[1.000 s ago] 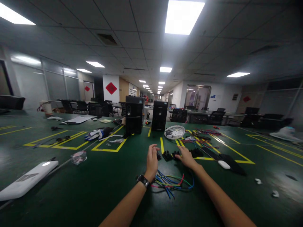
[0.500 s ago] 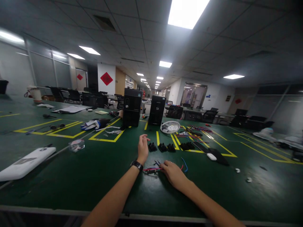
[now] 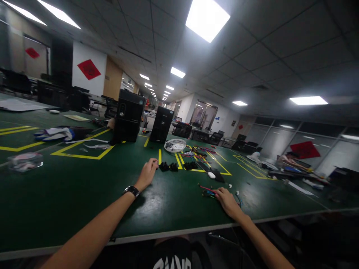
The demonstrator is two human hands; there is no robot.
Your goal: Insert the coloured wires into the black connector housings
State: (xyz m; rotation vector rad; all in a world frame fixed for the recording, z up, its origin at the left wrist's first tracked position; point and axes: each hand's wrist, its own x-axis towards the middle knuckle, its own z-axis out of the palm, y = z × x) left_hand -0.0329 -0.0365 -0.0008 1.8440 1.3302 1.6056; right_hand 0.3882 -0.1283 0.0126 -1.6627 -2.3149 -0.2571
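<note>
The wires (image 3: 209, 192) lie on the near side of the desk (image 3: 179, 213), right of centre, in a loose bundle of red, blue and darker strands. The right hand (image 3: 228, 203) is over them, with ends showing to its left and a dark blue loop to its right. Its fingers bend down and touch the bundle. Their tips are hidden, so I cannot tell whether they pinch it or only press on it.

The left hand (image 3: 147, 173) is farther forward, well apart from the right. Its fingers are partly curled, the tips just beside the black parts (image 3: 174, 167). Something dark shows at the tips, but it is too small to tell whether it is held. Two of the clumps sit close to this hand; a wider group lies to their right. The white case (image 3: 211, 175) and two white buds (image 3: 230, 185) are on the desk beyond the right hand.

The wires should be light and bendy, a little springy, with smooth skins that let strands slide past each other. A grip around the bundle's middle would keep them together; taking one end would likely draw out a single strand. The black parts look small, hard and light, best pinched by the sides.
</note>
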